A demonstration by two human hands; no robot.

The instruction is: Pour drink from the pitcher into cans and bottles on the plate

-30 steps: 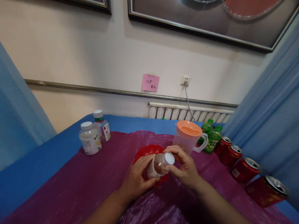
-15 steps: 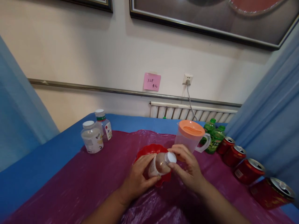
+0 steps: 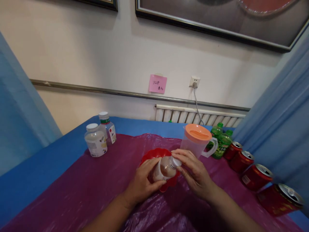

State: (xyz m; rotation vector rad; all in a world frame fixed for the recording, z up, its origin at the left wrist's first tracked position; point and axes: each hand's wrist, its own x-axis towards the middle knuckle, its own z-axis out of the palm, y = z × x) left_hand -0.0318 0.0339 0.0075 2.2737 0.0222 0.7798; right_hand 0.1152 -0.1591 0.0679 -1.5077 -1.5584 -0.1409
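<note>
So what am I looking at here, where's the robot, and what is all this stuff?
There's no robot: these are a person's bare hands, seen by a camera worn on their head, looking forward and down. The left hand holds a bottle, tilted above a red dish; the right hand has its fingers at the cap. A purple sheet covers part of the blue table. On the picture's left stand two white-capped containers; on its right, a jug, two green bottles and four red cans.
</note>
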